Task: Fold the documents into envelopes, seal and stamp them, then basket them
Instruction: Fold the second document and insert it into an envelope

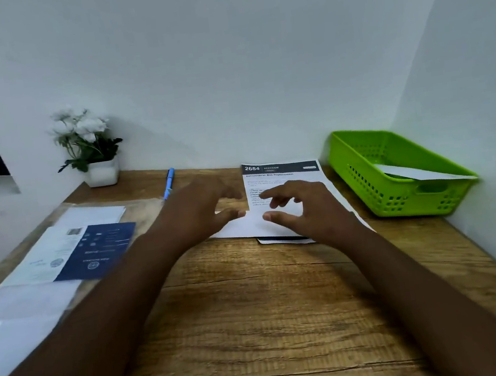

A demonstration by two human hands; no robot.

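Note:
A printed document [282, 172] with a dark header lies at the back of the wooden desk [255, 312]. A white folded sheet or envelope [245, 224] lies on its near part. My left hand [199, 212] hovers over the white sheet's left end, fingers spread and blurred. My right hand [302, 209] is over its right end, fingers loosely bent, thumb near the paper. Whether either hand touches the paper is unclear. A green plastic basket [398, 197] stands at the right with a white envelope [420, 173] inside.
A blue-and-white leaflet [91, 249] and several white sheets [22, 315] lie at the left. A blue pen [169, 182] lies at the back. A white pot of white flowers [92, 150] stands in the back left corner. Walls close the back and right.

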